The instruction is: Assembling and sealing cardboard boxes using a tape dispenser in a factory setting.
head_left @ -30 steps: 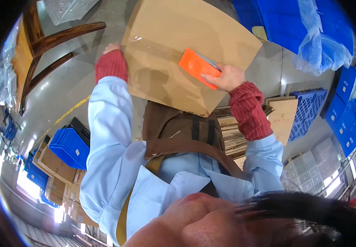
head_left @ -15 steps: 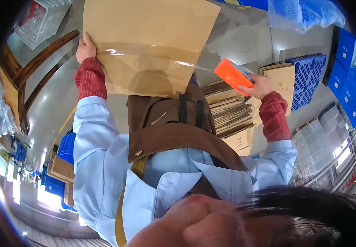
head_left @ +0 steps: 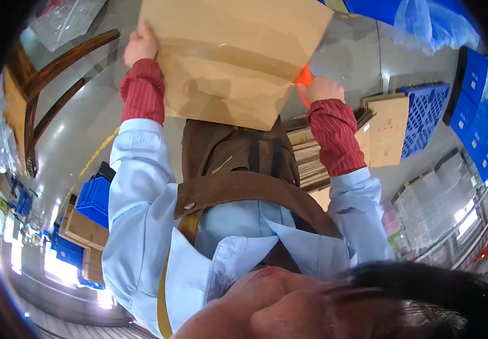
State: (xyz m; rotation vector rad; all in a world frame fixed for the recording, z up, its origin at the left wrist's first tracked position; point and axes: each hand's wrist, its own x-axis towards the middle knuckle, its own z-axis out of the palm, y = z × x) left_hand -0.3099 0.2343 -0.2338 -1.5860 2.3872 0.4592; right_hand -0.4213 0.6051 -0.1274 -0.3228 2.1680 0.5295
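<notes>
In front of me is a brown cardboard box (head_left: pixel 221 90), its broad face toward me and its inside hidden. A strip of brown packing tape (head_left: pixel 227 55) crosses that face from side to side. My left hand (head_left: pixel 142 45) grips the box's left edge, thumb up. At the opposite edge, my right hand (head_left: pixel 325 90) is closed around an orange tape dispenser (head_left: pixel 304 76), which meets the box where the tape strip ends. Most of the dispenser is hidden behind my fingers and the box.
Flattened cardboard sheets (head_left: pixel 307 155) are stacked below my right forearm, near a blue plastic pallet (head_left: pixel 425 116). Blue boxes (head_left: pixel 475 113) stand farther right. Curved dark wooden pieces (head_left: pixel 69 59) are on the left, above a blue bin (head_left: pixel 93 199). Clear plastic film (head_left: pixel 433 31) lies at the upper right.
My right hand has brought the tape dispenser left against the box's right edge. The box and my left hand have shifted right and slightly upward in view.
</notes>
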